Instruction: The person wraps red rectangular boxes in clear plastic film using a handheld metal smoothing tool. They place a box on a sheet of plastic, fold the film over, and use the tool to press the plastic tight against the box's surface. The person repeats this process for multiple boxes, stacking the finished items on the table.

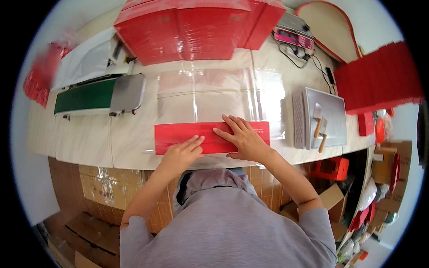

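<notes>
A long, flat red box or panel (172, 132) lies crosswise near the table's front edge. Beneath it and beyond it spreads a sheet of clear plastic film (208, 99), creased and shiny. My left hand (184, 151) rests on the red piece's lower left part, fingers stretched out and flat. On its right half lies my right hand (243, 137), with the fingers spread and the thumb near the close edge. Neither hand grips anything. The parts of the red surface under my palms are hidden.
A machine with a green conveyor belt (87, 98) stands left. Shrink-wrapped red boxes (178, 35) are stacked at the back. At right are a grey metal case (333, 131) bearing two wooden-handled scrapers (322, 127), tangled cables (295, 58), and a red stack (377, 78).
</notes>
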The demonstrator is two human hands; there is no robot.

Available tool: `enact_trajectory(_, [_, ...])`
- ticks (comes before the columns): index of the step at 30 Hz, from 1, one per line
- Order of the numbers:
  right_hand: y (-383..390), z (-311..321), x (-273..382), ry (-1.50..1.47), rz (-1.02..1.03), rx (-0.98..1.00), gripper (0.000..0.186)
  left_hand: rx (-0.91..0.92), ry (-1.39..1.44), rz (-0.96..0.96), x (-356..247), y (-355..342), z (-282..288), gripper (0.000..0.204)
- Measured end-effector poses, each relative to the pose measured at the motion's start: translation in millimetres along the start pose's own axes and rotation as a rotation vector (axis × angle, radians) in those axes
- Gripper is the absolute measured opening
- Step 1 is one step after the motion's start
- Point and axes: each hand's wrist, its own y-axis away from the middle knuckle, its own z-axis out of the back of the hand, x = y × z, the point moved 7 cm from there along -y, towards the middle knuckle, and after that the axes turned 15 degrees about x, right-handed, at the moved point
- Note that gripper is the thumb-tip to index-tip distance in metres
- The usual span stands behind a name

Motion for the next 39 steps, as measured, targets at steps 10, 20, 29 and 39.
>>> enact_trajectory(10, [-15, -14, 5, 0.060, 0.004, 0.094, 0.095, -0.090, -0.024, -0.035, -8, 10, -10, 0.019])
enact_trajectory(20, [-2, 5, 8, 0.018, 0.037, 0.123, 0.095, -0.153, -0.012, -0.075, -20, 4, 19, 0.019])
enact_trajectory(29, [24, -13, 8, 0.012, 0.023, 0.016, 0.071, 0.011, 0.051, -0.010, -11, -8, -3, 0.023])
enact_trajectory(39, [150, -67, 36, -0.301, -0.375, 0.202, 0.050, 0.075, -0.017, -0.037, -16, -15, 0, 0.030])
